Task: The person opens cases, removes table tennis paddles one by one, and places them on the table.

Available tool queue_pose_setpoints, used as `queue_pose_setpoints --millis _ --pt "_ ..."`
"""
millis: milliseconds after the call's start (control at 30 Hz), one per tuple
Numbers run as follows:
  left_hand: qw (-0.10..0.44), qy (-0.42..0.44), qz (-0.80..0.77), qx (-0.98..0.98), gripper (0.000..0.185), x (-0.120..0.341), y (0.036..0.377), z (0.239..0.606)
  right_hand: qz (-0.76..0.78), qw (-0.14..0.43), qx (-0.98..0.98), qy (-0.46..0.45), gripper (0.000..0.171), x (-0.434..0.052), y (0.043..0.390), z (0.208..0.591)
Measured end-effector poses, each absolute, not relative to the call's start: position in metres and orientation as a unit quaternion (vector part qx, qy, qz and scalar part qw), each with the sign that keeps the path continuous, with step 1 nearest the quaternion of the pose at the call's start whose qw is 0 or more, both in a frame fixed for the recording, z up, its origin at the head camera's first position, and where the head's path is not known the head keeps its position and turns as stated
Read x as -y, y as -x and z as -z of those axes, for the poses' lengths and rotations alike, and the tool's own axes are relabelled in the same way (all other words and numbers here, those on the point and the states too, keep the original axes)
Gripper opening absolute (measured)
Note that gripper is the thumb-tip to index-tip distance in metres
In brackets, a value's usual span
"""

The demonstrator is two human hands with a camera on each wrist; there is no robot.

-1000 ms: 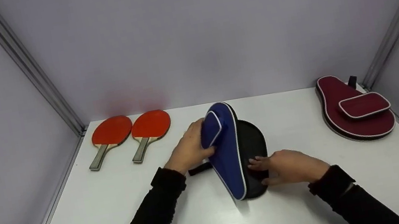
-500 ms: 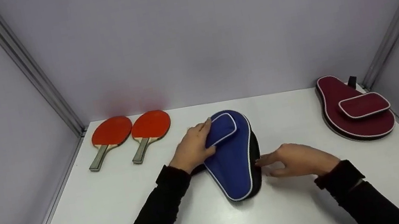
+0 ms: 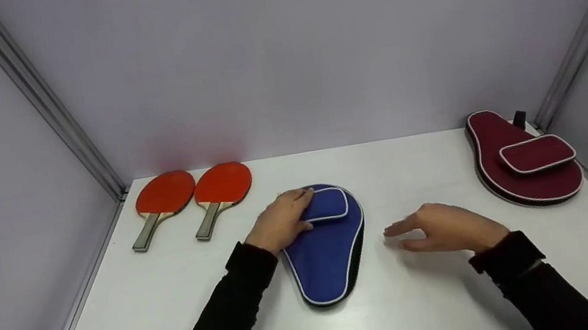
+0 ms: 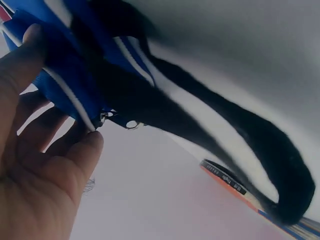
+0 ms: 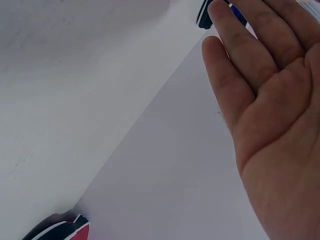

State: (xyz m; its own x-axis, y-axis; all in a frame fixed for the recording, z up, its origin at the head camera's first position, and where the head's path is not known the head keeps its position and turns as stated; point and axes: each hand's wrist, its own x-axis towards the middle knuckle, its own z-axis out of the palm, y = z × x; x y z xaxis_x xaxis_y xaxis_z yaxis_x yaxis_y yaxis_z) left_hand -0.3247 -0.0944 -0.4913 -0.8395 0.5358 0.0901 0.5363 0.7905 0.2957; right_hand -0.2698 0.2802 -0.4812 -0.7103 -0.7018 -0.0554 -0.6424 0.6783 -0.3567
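Blue zippered fabric paddle case (image 3: pixel 325 244) lies flat mid-table (image 3: pixel 115 317), left hand (image 3: pixel 280 222) curled over its wide pocket end, seemingly steadying it, while right hand (image 3: pixel 444 229) hovers beside it, fingers relaxed, holding nothing.

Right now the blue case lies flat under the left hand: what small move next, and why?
Probably bring the right hand, open and off the table, back to the blue case edge to find the zip. The left hand grips its pocket end, which steadies the case. In the left wrist view the zip pull shows near the fingers.
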Motion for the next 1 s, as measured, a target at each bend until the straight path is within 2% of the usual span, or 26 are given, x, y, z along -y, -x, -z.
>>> queue_pose_setpoints --millis 300,1000 --pt "-0.011 0.277 0.137 0.951 0.076 0.119 0.317 0.489 0.159 0.102 -0.914 0.36 0.038 -0.281 0.27 0.483" --pt "-0.021 0.257 0.111 0.96 0.065 0.216 0.304 0.483 0.159 0.104 -0.92 0.343 0.039 -0.287 0.271 0.478"
